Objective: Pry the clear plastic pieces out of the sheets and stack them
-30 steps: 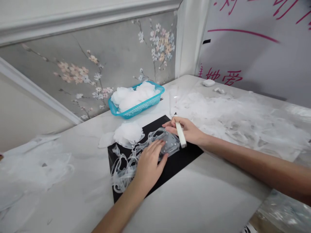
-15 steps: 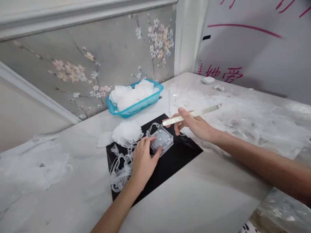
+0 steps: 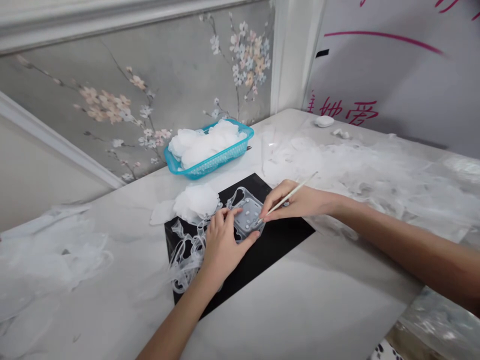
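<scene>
My left hand (image 3: 224, 245) lies with fingers spread, its fingertips pressing the left and near edges of a translucent squarish plastic piece (image 3: 248, 216) marked with small white dots. My right hand (image 3: 290, 200) pinches a slim, flat white-handled tool (image 3: 288, 195), with its lower end at the right side of that piece. The tool's tip is too small to make out. Both hands are over a black sheet (image 3: 262, 262). Curly clear trimmed strips (image 3: 189, 255) lie beside my left hand, and a pile of thin white pieces (image 3: 197, 202) rests just beyond it.
A blue basket (image 3: 210, 167) heaped with white pieces stands against the wall. Translucent scraps cover the right (image 3: 371, 185) and left (image 3: 48, 260) of the white table. A white oval object (image 3: 324, 121) sits at the back. A whiteboard (image 3: 375, 70) with pink writing stands behind.
My right hand has moved left and down, turning the tool so its end moves from the piece's far edge to its right side. My left thumb has shifted slightly right.
</scene>
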Tool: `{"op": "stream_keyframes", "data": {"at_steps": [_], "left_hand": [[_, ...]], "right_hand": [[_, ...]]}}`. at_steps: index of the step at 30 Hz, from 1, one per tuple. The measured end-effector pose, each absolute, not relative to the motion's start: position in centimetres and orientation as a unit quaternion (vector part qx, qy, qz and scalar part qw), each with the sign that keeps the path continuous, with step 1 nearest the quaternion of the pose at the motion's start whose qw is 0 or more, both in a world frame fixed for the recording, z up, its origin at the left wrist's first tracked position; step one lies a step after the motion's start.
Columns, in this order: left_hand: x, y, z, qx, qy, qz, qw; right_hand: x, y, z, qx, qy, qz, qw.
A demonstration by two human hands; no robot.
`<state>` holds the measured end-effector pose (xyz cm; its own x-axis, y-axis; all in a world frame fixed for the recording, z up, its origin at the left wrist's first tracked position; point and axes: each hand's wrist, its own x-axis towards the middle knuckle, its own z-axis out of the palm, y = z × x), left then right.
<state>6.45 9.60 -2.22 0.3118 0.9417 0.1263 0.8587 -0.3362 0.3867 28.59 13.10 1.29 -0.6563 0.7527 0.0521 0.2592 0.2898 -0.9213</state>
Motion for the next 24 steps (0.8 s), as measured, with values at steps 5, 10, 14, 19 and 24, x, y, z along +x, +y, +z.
{"op": "stream_keyframes", "data": {"at_steps": [5, 10, 14, 19, 24], "left_hand": [[6.5, 9.6, -2.2, 0.801, 0.559, 0.175, 0.124], [6.6, 9.6, -2.1, 0.799, 0.562, 0.172, 0.13], [6.6, 9.6, -2.0, 0.797, 0.565, 0.169, 0.133], [6.6, 9.7, -1.9, 0.792, 0.571, 0.162, 0.142], [6.7, 9.6, -1.8, 0.789, 0.576, 0.155, 0.145]], "right_hand": [[28.6, 13.3, 0.9, -0.315, -0.778, 0.489, 0.236], [28.7, 13.4, 0.8, -0.311, -0.788, 0.478, 0.232], [28.5, 13.3, 0.7, -0.3, -0.783, 0.49, 0.238], [28.6, 13.2, 1.2, -0.283, -0.814, 0.458, 0.219], [30.9, 14.1, 2.7, -0.342, -0.828, 0.393, 0.209]]}}
